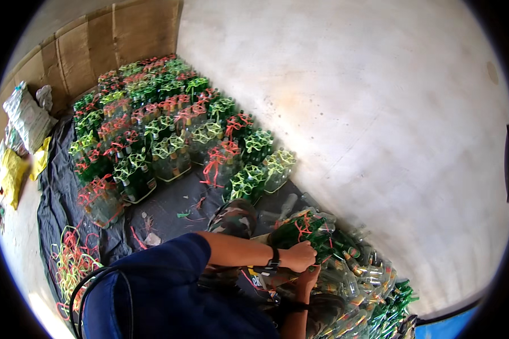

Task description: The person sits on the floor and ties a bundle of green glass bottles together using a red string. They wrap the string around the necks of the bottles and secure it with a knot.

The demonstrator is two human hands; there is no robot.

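Observation:
My left hand (299, 256), with a black watch at its wrist, is closed around red plastic twine at the necks of a bundle of green glass bottles (283, 235). Red twine (304, 226) loops between those necks. Close below it, my right hand (308, 279) pinches the same twine, and a dark band circles that wrist. The bundle leans beside my camouflage-clad knee (233, 218). My fingertips partly hide the strand between them.
Loose clear glass bottles (348, 284) and green bottles (401, 296) are heaped along the wall (364, 106). Tied bottle bundles (169, 148) stand in rows on a black sheet (169, 207). Tangled twine (70, 258) and sacks (27, 116) lie at the left.

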